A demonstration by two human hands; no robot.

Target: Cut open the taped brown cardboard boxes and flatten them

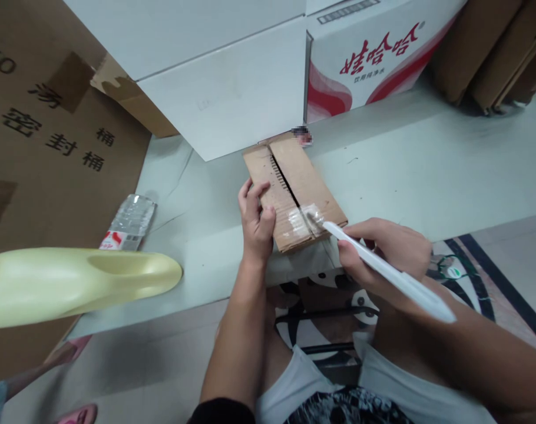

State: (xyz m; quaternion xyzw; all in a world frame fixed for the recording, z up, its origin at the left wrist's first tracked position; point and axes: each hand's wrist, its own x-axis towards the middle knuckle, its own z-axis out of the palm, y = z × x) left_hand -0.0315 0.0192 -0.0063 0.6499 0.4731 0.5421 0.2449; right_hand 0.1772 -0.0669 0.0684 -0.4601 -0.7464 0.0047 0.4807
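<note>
A small brown cardboard box lies on the pale tabletop in front of me, tilted in view, with a dark slit between its top flaps. Clear tape covers the near end of that slit. My left hand grips the box's left side, thumb on top and fingers along the edge. In my right hand is a long white box cutter, its front end at the taped near edge. Its blade is too small to make out.
White cartons and a red-and-white carton stand behind the box. On the left are a large brown carton, a clear plastic bottle and a pale yellow object. Folded cardboard stands at the back right. Another person's foot shows lower left.
</note>
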